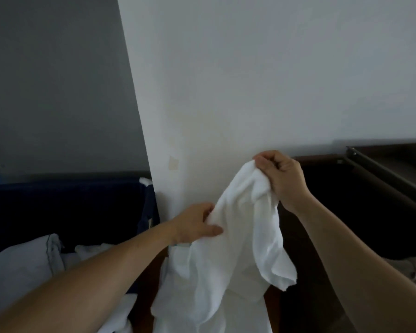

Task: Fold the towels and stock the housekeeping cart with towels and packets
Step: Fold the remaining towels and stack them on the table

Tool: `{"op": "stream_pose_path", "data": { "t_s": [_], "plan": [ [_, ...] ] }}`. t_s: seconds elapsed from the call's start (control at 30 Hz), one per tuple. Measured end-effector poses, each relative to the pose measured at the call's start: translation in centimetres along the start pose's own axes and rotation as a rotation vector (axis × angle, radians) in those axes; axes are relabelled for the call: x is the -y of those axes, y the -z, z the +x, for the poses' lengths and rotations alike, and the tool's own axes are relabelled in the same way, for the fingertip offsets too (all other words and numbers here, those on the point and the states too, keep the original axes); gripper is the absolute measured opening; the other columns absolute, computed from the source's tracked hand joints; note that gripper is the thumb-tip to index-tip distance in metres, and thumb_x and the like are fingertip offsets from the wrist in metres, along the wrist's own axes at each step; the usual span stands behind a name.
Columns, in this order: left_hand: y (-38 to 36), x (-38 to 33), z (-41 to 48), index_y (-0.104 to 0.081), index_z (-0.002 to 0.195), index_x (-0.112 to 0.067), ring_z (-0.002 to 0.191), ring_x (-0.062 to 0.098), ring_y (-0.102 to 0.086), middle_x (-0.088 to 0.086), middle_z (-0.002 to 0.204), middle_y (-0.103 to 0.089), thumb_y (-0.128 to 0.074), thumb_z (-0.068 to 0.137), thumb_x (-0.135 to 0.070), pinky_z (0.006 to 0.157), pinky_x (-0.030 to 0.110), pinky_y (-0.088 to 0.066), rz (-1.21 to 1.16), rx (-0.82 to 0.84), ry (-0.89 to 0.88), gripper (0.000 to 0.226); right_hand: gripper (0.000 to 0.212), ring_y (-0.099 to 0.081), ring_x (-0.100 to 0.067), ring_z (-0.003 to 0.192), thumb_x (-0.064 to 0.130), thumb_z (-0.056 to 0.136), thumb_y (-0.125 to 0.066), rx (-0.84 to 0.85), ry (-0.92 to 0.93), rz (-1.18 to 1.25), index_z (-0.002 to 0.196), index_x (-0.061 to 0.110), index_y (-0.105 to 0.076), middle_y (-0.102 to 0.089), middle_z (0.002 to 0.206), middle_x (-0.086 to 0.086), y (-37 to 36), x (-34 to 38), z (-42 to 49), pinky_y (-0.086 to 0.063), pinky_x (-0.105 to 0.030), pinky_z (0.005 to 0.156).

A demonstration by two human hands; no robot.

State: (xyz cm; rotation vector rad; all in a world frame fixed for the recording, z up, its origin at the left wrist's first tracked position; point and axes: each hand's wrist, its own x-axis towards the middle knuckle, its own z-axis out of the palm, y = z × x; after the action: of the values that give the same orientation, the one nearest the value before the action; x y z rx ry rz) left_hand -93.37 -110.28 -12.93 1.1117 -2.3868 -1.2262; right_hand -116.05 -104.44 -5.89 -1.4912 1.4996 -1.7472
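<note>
Head view: right hand (280, 179) and left hand (197, 224) both pinch an unfolded white towel (231, 236); folding barely begun, stocking untouched.

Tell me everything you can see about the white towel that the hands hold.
The white terry-cloth towel is unfolded, crumpled and hanging in front of the white wall. The right hand pinches its top edge; the left hand grips its side lower down. Its loose folds drape downward, and the lower end leaves the picture.
</note>
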Motion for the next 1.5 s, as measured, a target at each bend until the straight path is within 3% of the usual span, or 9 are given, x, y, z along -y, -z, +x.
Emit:
{"op": "stream_pose_path", "data": {
  "t_s": [0.13,0.37,0.5,0.6,0.73,0.9,1.07,1.33,1.5],
  "plan": [
    [-0.5,2.9,-2.4,-0.064,0.127,-0.020,0.114,0.015,-0.062,-0.005,0.122,-0.067,-0.075,0.084,-0.035,0.106,0.039,-0.047,0.052,0.262,0.177,0.047,0.018,-0.065,-0.003,0.074,0.022,0.092,-0.069,-0.069,-0.086,0.112,0.079,0.033,-0.074,-0.071,0.076,0.013,0.4,0.8,0.8,-0.052,-0.021,0.069],
    [2.1,-0.1,-1.1,-0.068,0.105,-0.016,0.093,0.018,-0.065,0.003,0.101,-0.070,-0.064,0.093,-0.031,0.084,0.035,-0.054,0.043,-0.140,-0.038,0.019,0.026,-0.062,-0.015,0.059,0.028,0.090,-0.069,0.187,-0.318,0.185,0.066,0.019,-0.073,-0.066,0.065,-0.003,0.0,0.8,0.0,-0.050,-0.026,0.056],
    [2.5,-1.9,0.1,-0.066,0.106,-0.023,0.089,0.006,-0.057,-0.012,0.100,-0.060,-0.068,0.087,-0.024,0.077,0.013,-0.044,0.280,-0.001,-0.108,0.019,0.006,-0.060,-0.016,0.061,0.021,0.075,-0.076,0.492,-0.353,0.255,0.073,0.016,-0.073,-0.066,0.069,-0.003,-0.5,0.9,-0.7,-0.050,-0.024,0.055],
    [1.8,-1.1,0.3,-0.057,0.117,-0.023,0.101,0.012,-0.055,-0.009,0.112,-0.056,-0.071,0.084,-0.021,0.082,0.016,-0.045,0.320,0.050,-0.060,0.036,0.033,-0.063,-0.014,0.071,0.013,0.077,-0.066,0.690,-0.366,0.203,0.109,0.011,-0.072,-0.064,0.080,-0.002,0.2,1.3,-0.4,-0.052,-0.023,0.063],
    [0.1,-1.2,0.6,-0.013,0.155,-0.032,0.123,0.002,-0.038,-0.018,0.138,-0.035,-0.074,0.082,-0.020,0.101,0.020,-0.037,0.218,0.090,-0.121,0.095,0.032,-0.066,-0.014,0.075,-0.009,0.081,-0.066,0.737,-0.344,0.126,0.110,0.005,-0.068,-0.066,0.088,-0.008,0.3,1.6,-0.6,-0.053,-0.023,0.068],
    [-1.9,-1.5,1.4,-0.054,0.129,-0.024,0.103,0.007,-0.054,-0.010,0.122,-0.058,-0.065,0.085,-0.019,0.082,0.006,-0.038,0.322,0.185,-0.188,0.046,0.020,-0.064,-0.012,0.060,-0.004,0.077,-0.072,0.740,-0.337,0.090,0.089,0.011,-0.076,-0.069,0.071,-0.007,0.4,1.0,-0.9,-0.051,-0.021,0.058],
    [-0.8,-0.4,1.2,-0.054,0.105,-0.041,0.069,-0.011,-0.053,-0.023,0.098,-0.056,-0.069,0.085,-0.036,0.065,0.011,-0.040,0.227,0.132,-0.143,0.026,0.009,-0.065,-0.007,0.064,0.022,0.066,-0.081,0.585,-0.289,-0.058,0.074,0.022,-0.076,-0.071,0.070,0.002,2.0,0.5,-0.3,-0.051,-0.020,0.062],
    [0.5,0.7,1.1,-0.074,0.105,-0.021,0.072,-0.016,-0.055,-0.026,0.085,-0.061,-0.060,0.097,-0.027,0.066,0.003,-0.040,0.189,-0.174,-0.239,0.017,0.058,-0.058,-0.011,0.105,0.050,0.070,-0.084,0.720,-0.418,-0.660,0.121,0.037,-0.060,-0.058,0.114,0.012,1.6,-0.8,-0.2,-0.047,-0.028,0.091],
    [-0.2,-0.8,1.1,-0.067,0.081,-0.018,0.060,-0.004,-0.057,-0.016,0.068,-0.061,-0.060,0.096,-0.015,0.060,0.008,-0.043,0.041,-0.424,-0.313,0.017,0.027,-0.064,-0.017,0.088,0.026,0.084,-0.075,0.831,-0.426,-0.752,0.107,0.013,-0.070,-0.068,0.096,0.000,-1.4,-3.8,-2.3,-0.048,-0.025,0.073]
  ]
}}
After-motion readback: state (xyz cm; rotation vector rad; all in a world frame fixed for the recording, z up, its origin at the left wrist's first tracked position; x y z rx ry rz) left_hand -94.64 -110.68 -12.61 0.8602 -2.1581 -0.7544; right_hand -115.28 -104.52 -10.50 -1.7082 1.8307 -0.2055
